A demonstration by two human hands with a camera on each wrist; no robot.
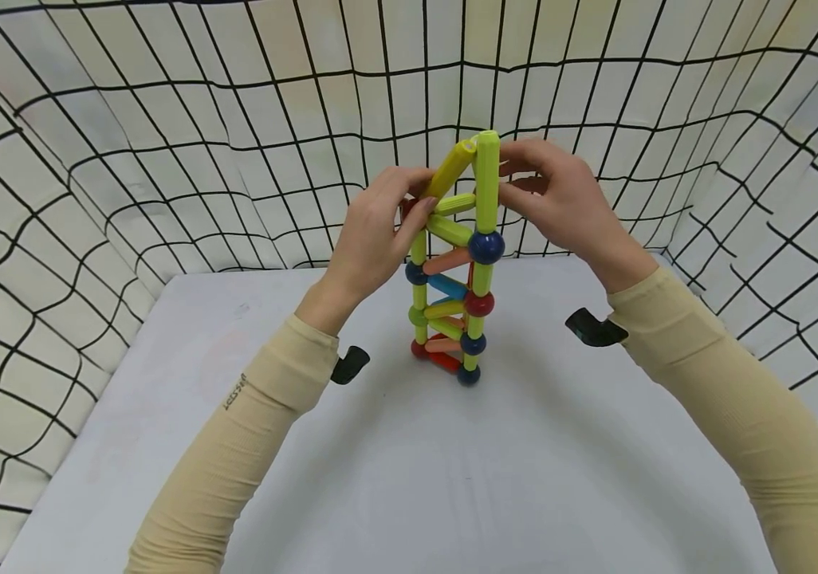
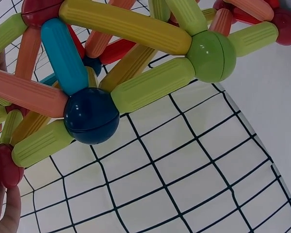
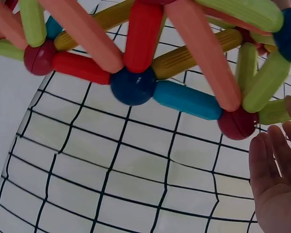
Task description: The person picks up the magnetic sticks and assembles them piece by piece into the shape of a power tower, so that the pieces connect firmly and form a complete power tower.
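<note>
A tall tower of magnetic rods and balls [image 1: 479, 304] stands upright between my hands. At its upper left my left hand [image 1: 380, 223] pinches a red ball [image 2: 7, 165], under a tilted yellow rod [image 1: 452, 169]. That yellow rod leans to the top of an upright light green rod [image 1: 488, 183], which sits on a dark blue ball [image 1: 486, 247]. My right hand [image 1: 563, 199] reaches behind this upright; its fingertips are partly hidden. In the right wrist view its thumb and fingers lie about another light green rod [image 3: 276, 112], joined to a red ball [image 3: 237, 124].
The tower's foot rests on a white table [image 1: 395, 478]. A black grid net [image 1: 273, 151] over white sheeting surrounds the table at the back and sides. Small black devices [image 1: 595, 328] show at both wrists.
</note>
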